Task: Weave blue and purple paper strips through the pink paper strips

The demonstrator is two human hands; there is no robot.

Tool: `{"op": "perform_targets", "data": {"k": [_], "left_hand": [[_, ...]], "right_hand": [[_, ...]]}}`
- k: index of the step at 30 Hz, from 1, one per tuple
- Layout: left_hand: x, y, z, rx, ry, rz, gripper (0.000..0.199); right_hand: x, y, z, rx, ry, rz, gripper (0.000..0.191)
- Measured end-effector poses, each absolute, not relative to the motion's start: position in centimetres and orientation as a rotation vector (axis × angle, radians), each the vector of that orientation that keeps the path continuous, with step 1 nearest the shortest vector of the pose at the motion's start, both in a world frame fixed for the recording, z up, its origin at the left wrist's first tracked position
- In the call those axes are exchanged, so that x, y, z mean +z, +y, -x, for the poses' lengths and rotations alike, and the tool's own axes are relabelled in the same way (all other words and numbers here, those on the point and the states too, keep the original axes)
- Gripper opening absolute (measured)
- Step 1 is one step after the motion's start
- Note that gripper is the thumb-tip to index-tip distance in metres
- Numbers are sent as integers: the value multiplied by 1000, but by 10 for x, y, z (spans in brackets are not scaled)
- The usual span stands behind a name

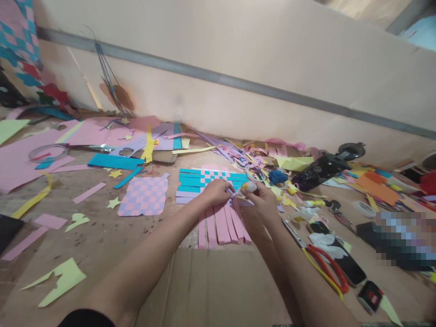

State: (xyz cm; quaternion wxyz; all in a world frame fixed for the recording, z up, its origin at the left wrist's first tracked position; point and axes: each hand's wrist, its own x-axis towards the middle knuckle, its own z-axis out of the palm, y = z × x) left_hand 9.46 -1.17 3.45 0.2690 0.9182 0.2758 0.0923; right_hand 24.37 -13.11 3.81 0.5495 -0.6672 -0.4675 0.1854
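"In the head view, where is the woven paper (189,181)?"

"It lies in the middle of the frame, with its loose pink strips (220,227) spread toward the lower edge, maybe so each one is easy to reach."

"And the hands?"

"The right hand (265,202) has its fingers closed around a small white and yellow bottle (251,186), tilted over the weave, I think to aim its tip. The left hand (218,191) rests on the weave with bent fingers, perhaps to keep it steady; I cannot tell if they pinch a strip."

"What is the surface?"

"A brown table (102,254), full of paper scraps, with cardboard (218,290) at lower middle and scissors (330,265) at lower right. Behind stands a pale wall (204,41)."
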Motion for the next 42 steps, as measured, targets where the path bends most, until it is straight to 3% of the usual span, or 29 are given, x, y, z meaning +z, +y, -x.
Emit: {"op": "perform_targets", "data": {"k": [42], "left_hand": [[34,-10,-97,231,740,-2474,33]], "right_hand": [[45,-133,-232,410,-1073,1568,23]]}}
